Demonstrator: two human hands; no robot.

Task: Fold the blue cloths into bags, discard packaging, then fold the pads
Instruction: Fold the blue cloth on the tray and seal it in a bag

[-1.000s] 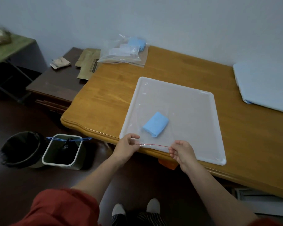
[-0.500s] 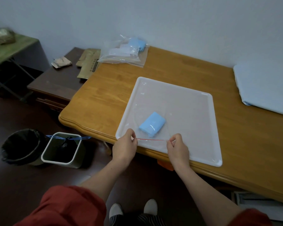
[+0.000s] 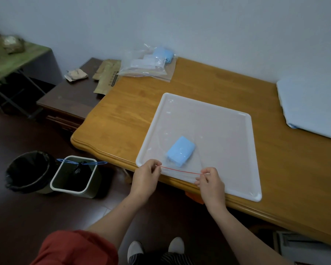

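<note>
A folded blue cloth (image 3: 181, 151) lies inside a clear zip bag (image 3: 182, 172) that rests on the white tray (image 3: 225, 119). The bag's red zip strip runs along the tray's near edge. My left hand (image 3: 146, 177) pinches the strip's left end and my right hand (image 3: 210, 181) pinches its right end. A pile of clear bags (image 3: 148, 65) with another blue cloth inside sits at the table's far left corner. A stack of pale blue pads (image 3: 311, 108) lies at the right edge of the view.
The wooden table (image 3: 134, 109) ends just in front of me. On the floor at left stand a black-lined bin (image 3: 28, 172) and a square green bin (image 3: 75, 176). A dark side table (image 3: 69, 100) holds brown packaging (image 3: 107, 75).
The bag with the blue cloth has slid slightly toward the tray's near edge. Both hands stay pinched on the red strip, and the right hand has shifted a little along it.
</note>
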